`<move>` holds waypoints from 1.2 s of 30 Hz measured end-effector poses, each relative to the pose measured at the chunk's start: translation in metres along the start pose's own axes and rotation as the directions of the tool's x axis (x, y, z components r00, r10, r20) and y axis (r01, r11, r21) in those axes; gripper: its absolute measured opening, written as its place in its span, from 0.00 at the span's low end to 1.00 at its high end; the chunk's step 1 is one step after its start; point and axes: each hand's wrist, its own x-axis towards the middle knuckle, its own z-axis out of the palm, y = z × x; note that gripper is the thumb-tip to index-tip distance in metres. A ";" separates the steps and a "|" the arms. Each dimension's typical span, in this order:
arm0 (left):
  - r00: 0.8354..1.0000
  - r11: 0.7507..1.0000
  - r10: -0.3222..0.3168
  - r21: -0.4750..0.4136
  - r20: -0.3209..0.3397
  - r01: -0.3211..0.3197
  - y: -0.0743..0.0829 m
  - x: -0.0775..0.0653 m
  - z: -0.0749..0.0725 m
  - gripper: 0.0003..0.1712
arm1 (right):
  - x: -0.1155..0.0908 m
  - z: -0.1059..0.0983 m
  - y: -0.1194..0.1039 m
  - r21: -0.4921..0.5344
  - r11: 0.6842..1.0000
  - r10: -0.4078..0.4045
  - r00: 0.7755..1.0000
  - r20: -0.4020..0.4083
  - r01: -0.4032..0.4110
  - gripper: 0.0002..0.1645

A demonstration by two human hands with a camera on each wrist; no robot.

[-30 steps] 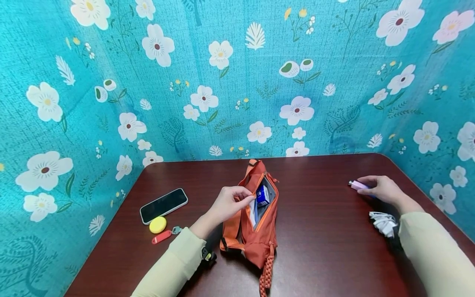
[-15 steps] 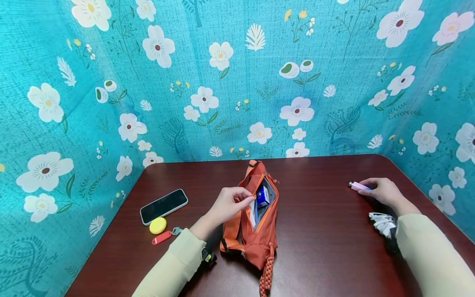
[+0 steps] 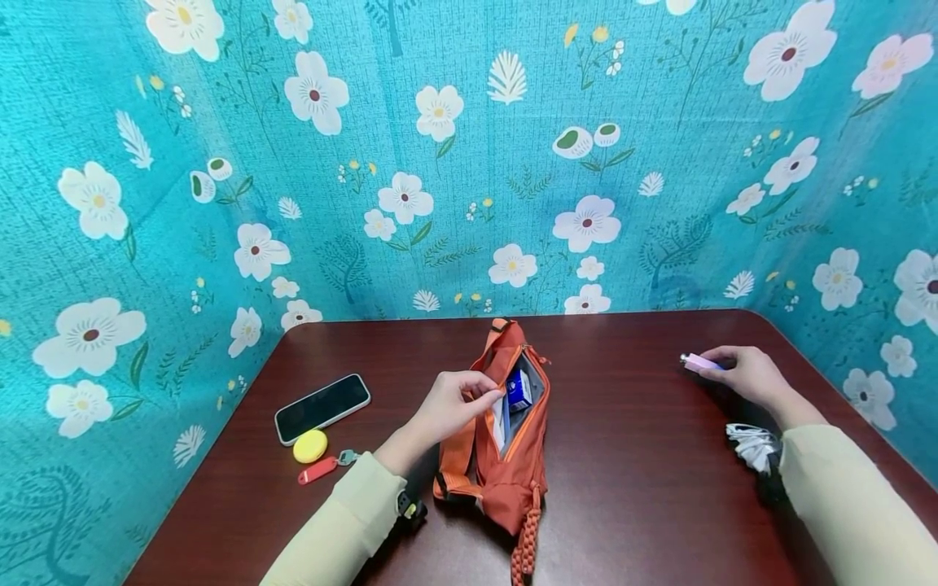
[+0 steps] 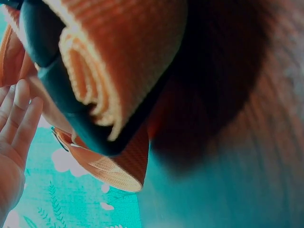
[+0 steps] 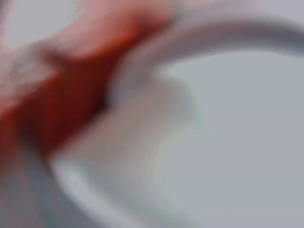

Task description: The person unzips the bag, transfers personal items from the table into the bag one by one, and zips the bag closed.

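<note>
Pinched at the zip edge by the left hand, the orange pouch is held agape at mid worktop, standing slumped on its side. Fingers and thumb are closed together on the fabric lip. Inside, a blue carton and a white item are seen, loosely packed.

Right hand: fingers are curled round a small pink tube, held low over the worktop's right side, well apart from the pouch. Right wrist view is too blurred to add anything.

Left of the pouch lie a phone, a yellow disc and a red key tag. A white bundled cord lies by the right sleeve.

Risks, as judged: the opening is narrow and only one lip is held, so it may sag shut or the pouch may tip if the pinch slackens. The sleeve may drag the cord.
</note>
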 end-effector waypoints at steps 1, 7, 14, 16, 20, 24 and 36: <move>1.000 1.000 0.000 -0.003 0.001 0.000 0.000 0.000 0.000 0.03 | 0.001 -0.001 -0.005 0.002 1.000 -0.011 1.000 -0.003 0.011 0.26; 1.000 1.000 0.001 -0.003 0.005 -0.001 0.000 0.000 0.000 0.03 | 0.011 -0.009 -0.042 0.009 0.996 -0.089 0.995 -0.034 0.089 0.26; 1.000 1.000 0.015 0.004 -0.006 -0.015 0.000 0.000 0.000 0.03 | 0.015 -0.011 -0.077 0.047 0.988 -0.144 0.989 -0.030 0.145 0.25; 1.000 1.000 0.020 0.003 -0.006 -0.020 -0.001 0.000 0.000 0.03 | 0.016 -0.011 -0.085 0.053 0.985 -0.163 0.986 -0.030 0.165 0.24; 1.000 1.000 0.028 -0.002 -0.004 -0.028 -0.001 0.000 -0.001 0.03 | 0.016 -0.011 -0.102 0.068 0.975 -0.210 0.977 -0.036 0.212 0.22; 1.000 1.000 0.028 -0.002 -0.006 -0.028 -0.002 0.000 -0.001 0.03 | 0.014 -0.011 -0.121 0.073 0.965 -0.249 0.968 -0.036 0.251 0.20; 1.000 1.000 0.011 0.004 -0.009 -0.011 0.000 0.000 0.000 0.03 | 0.001 -0.001 -0.159 0.135 0.933 -0.333 0.942 -0.035 0.335 0.16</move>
